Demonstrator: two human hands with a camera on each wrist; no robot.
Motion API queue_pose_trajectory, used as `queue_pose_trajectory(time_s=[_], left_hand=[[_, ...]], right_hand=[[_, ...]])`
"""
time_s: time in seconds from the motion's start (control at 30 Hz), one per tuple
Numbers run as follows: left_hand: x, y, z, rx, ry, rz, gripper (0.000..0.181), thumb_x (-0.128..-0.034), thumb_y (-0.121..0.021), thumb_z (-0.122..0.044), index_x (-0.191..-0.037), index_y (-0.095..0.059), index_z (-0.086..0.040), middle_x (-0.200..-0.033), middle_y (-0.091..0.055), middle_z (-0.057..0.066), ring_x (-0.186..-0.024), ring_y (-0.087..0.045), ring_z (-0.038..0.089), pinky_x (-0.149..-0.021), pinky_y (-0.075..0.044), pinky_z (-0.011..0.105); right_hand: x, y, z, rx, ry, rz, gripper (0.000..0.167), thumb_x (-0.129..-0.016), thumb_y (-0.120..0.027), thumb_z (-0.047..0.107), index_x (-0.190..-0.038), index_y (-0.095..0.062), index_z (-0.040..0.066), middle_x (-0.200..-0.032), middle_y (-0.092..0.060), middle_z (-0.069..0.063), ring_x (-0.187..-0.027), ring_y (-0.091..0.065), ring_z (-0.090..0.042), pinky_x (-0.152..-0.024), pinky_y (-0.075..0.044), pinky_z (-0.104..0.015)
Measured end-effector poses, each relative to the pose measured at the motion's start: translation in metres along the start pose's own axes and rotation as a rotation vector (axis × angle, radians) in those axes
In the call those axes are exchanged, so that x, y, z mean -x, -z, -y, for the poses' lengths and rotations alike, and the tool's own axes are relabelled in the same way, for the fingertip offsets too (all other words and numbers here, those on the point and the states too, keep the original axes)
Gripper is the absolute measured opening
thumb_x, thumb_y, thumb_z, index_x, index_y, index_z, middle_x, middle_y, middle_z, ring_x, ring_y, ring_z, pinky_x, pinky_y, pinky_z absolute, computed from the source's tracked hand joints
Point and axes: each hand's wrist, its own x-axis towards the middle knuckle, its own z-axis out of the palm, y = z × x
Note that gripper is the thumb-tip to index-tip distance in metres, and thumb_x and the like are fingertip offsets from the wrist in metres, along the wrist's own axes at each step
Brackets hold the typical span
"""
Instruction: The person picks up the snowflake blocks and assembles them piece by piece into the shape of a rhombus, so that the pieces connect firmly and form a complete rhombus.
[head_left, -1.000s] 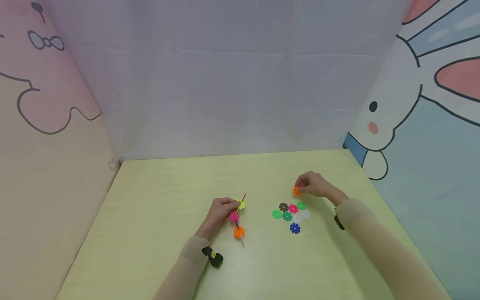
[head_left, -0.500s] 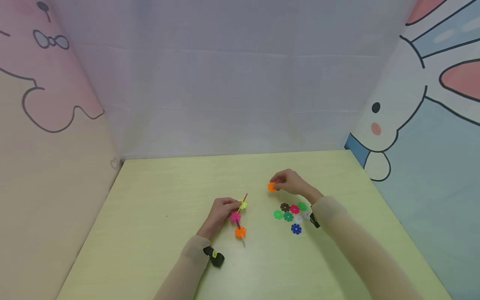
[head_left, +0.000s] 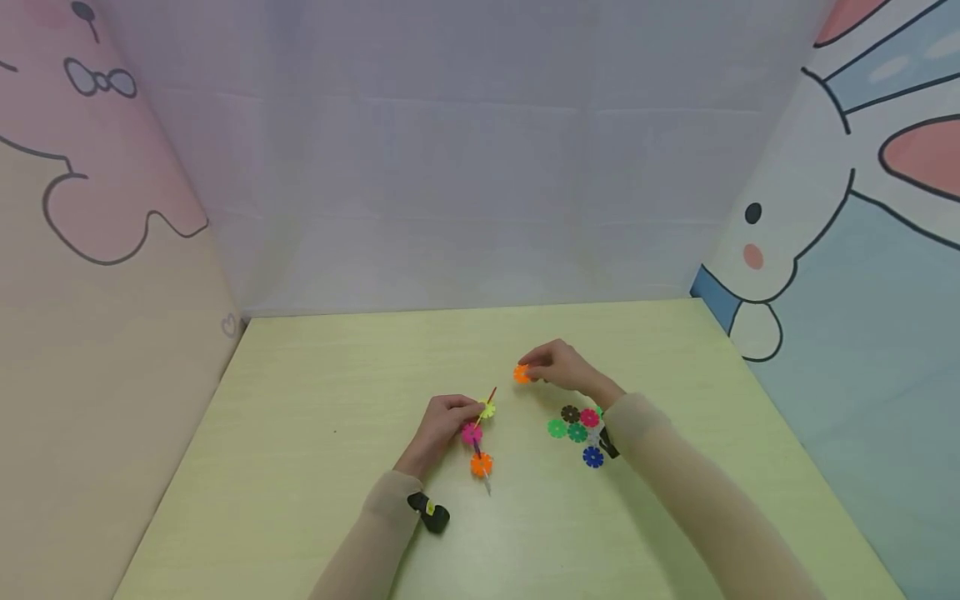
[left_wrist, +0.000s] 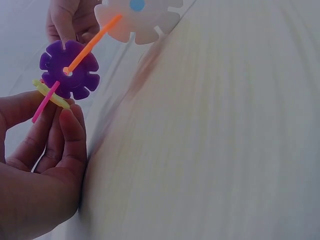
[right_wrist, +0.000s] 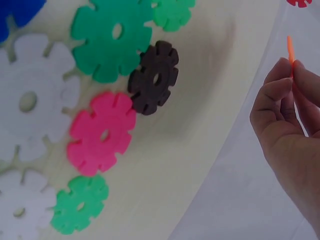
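Note:
My left hand (head_left: 442,425) pinches a yellow notched plastic disc (head_left: 488,409) in a chain of interlocked discs. A red disc (head_left: 492,394) stands edge-on at the chain's far end. Nearer me come a pink disc (head_left: 471,433), a purple disc (left_wrist: 70,70), an orange disc (head_left: 482,465) and a white disc (left_wrist: 137,25). Between thumb and fingers, my right hand (head_left: 561,367) pinches a loose orange disc (right_wrist: 290,52), held just beyond the chain's red end and apart from it.
Loose discs lie right of the chain: a brown one (head_left: 570,414), a pink-red one (head_left: 589,417), a blue one (head_left: 593,457), green ones (head_left: 557,428) and white ones (right_wrist: 30,100). My right sleeve (head_left: 675,458) partly covers them in the head view. A curtain (head_left: 480,208) closes the table's back.
My right hand has carried the loose orange disc leftward from beyond the pile toward the chain, slowing lately. The left hand and the chain have stayed almost still.

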Motion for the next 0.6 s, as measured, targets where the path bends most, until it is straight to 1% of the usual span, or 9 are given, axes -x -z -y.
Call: queue_pose_trajectory(time_s=[0.13,0.3,0.43,0.6], left_hand=[[-0.001,0.001,0.0,-0.017,0.0,0.007,0.022,-0.0861,-0.072,-0.011,-0.096,-0.07,0.008,-0.082,-0.066,0.005,-0.064,-0.051,0.011,-0.058,-0.043,0.023],[0.0,-0.001,0.002,-0.02,-0.01,-0.027,0.021,-0.0843,-0.075,-0.016,-0.092,-0.072,0.004,-0.08,-0.065,0.003,-0.062,-0.05,0.01,-0.057,-0.041,0.021],[0.0,-0.002,0.004,-0.03,-0.026,-0.05,0.021,-0.0835,-0.075,-0.018,-0.089,-0.072,0.002,-0.078,-0.065,0.003,-0.059,-0.049,0.009,-0.055,-0.04,0.02],[0.0,-0.003,0.004,-0.039,-0.029,-0.056,0.02,-0.0837,-0.075,-0.018,-0.088,-0.072,0.002,-0.076,-0.064,0.003,-0.058,-0.048,0.008,-0.054,-0.04,0.02]], right_hand=[[-0.003,-0.006,0.004,-0.003,0.007,0.011,0.023,-0.092,-0.064,0.009,-0.114,-0.069,0.003,-0.095,-0.069,-0.003,-0.086,-0.064,-0.027,-0.073,-0.051,-0.035],[-0.008,-0.013,0.01,0.009,0.028,0.021,0.023,-0.093,-0.063,0.01,-0.114,-0.069,0.004,-0.096,-0.069,-0.002,-0.084,-0.065,-0.022,-0.072,-0.051,-0.033],[-0.012,-0.019,0.013,0.019,0.033,0.025,0.021,-0.093,-0.062,0.009,-0.113,-0.069,0.005,-0.096,-0.069,-0.001,-0.084,-0.065,-0.02,-0.071,-0.051,-0.033],[-0.013,-0.024,0.015,0.024,0.034,0.035,0.021,-0.093,-0.062,0.009,-0.112,-0.07,0.005,-0.094,-0.07,-0.002,-0.083,-0.065,-0.02,-0.07,-0.051,-0.032]])
